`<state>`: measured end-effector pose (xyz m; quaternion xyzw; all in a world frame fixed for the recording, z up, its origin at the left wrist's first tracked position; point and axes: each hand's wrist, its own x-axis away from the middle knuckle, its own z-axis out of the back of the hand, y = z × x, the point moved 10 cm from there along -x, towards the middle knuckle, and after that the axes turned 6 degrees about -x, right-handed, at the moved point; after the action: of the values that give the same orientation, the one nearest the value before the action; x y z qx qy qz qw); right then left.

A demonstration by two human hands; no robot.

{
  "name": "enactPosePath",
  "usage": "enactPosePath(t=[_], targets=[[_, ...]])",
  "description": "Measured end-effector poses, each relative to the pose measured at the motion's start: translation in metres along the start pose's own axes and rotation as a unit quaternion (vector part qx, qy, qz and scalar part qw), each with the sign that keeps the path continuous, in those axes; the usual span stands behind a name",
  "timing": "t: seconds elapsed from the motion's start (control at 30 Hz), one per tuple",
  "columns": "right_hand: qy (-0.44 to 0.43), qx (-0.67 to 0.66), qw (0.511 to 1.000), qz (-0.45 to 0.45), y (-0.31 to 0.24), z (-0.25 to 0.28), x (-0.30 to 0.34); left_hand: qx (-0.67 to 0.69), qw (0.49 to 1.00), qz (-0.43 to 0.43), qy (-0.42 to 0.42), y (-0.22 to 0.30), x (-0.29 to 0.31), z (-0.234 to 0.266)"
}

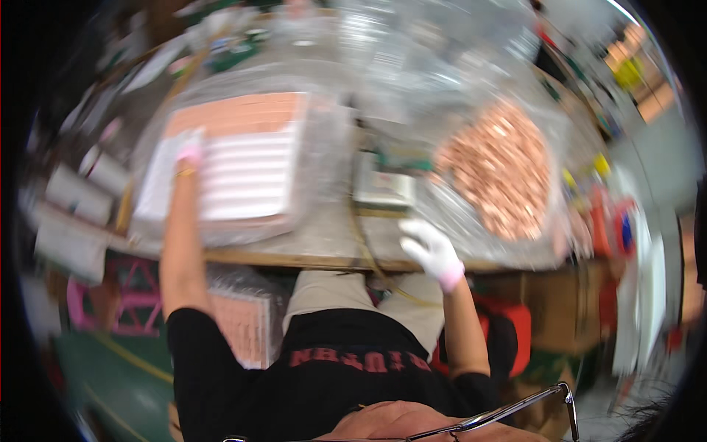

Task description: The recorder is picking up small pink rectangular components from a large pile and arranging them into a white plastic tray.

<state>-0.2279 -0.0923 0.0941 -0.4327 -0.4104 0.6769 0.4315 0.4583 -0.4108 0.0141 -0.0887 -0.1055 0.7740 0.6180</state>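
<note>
A white tray (250,177) with raised ridges lies on clear plastic sheeting at the left of the table. Its far rows are filled with copper-coloured pieces (236,110). My left hand (190,151), in a white glove with a pink cuff, reaches over the tray's left part near those rows; its fingers are smeared by motion. My right hand (429,250), gloved alike, hovers at the table's front edge with fingers bent and apart, and nothing visible in them. Ahead of it to the right, a large heap of small shiny copper-coloured pieces (501,173) lies on clear plastic.
A small grey box-shaped device (384,189) stands between tray and heap, a yellowish cable near it. Crumpled clear plastic (442,59) covers the far side. White rolls (79,191) are at the left. A pink stool (118,298) and another loaded tray (241,324) are below the table.
</note>
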Motion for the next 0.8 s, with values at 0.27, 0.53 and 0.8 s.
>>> enactPosePath(t=[0.27, 0.53, 0.8], targets=[[0.291, 0.372, 0.875, -0.104, 0.088, 0.199, 0.027, 0.430, 0.891, 0.034, 0.140, 0.126, 0.008, 0.080], [0.189, 0.557, 0.765, -0.263, 0.129, 0.205, -0.010, 0.543, 0.752, -0.113, 0.355, 0.233, 0.208, 0.255], [0.259, 0.044, 0.955, -0.140, 0.104, 0.153, -0.008, 0.847, 0.343, -0.203, -0.351, 0.469, 0.375, 0.190]])
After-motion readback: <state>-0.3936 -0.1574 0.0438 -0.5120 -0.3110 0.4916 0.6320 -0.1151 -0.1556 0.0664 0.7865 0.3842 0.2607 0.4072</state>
